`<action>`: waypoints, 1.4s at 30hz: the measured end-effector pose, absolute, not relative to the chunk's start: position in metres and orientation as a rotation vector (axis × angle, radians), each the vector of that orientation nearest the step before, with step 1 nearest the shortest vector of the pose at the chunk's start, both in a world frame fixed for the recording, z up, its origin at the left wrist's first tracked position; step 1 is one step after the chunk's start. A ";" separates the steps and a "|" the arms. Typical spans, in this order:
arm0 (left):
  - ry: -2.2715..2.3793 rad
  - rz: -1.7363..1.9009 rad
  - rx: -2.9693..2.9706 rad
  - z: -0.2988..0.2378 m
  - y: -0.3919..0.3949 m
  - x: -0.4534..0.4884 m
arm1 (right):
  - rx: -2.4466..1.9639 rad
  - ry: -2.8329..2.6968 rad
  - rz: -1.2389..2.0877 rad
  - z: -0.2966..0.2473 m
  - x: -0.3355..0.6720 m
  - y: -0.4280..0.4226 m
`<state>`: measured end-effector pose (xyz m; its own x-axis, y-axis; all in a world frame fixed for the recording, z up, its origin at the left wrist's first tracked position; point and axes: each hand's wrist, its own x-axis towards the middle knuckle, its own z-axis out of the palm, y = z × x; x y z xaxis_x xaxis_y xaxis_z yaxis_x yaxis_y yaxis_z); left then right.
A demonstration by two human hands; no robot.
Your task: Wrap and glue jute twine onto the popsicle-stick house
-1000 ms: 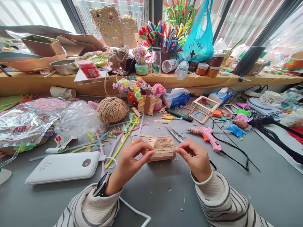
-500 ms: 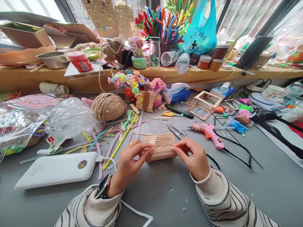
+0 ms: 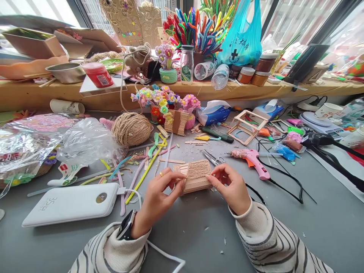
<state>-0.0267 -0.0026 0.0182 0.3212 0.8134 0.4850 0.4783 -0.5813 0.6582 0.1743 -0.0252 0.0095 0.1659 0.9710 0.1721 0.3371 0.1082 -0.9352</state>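
Note:
A small box-like craft piece of wooden craft sticks, its top partly covered with rows of twine, rests on the grey table between my hands. My left hand is closed in a pinch at its front left edge. At the right end, my right hand pinches the edge near the twine, thumb and forefinger together. Whether a loose strand of twine lies between the fingertips is too small to tell. Just behind the piece lie metal scissors, and a pink glue gun is to the right.
A white power bank with its cable lies at left. Behind it are a ball of twine and clear plastic wrapping. A wooden stick frame stands at back right. The glue gun's black cord loops across the right side.
Both hands keep nearly the same pinch on the craft-stick piece, which sits at a slightly different angle. The whole view has shifted a little.

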 end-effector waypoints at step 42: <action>1.197 1.198 2.233 0.013 -0.006 -0.032 | -1.276 -1.034 1.424 0.006 0.170 -0.018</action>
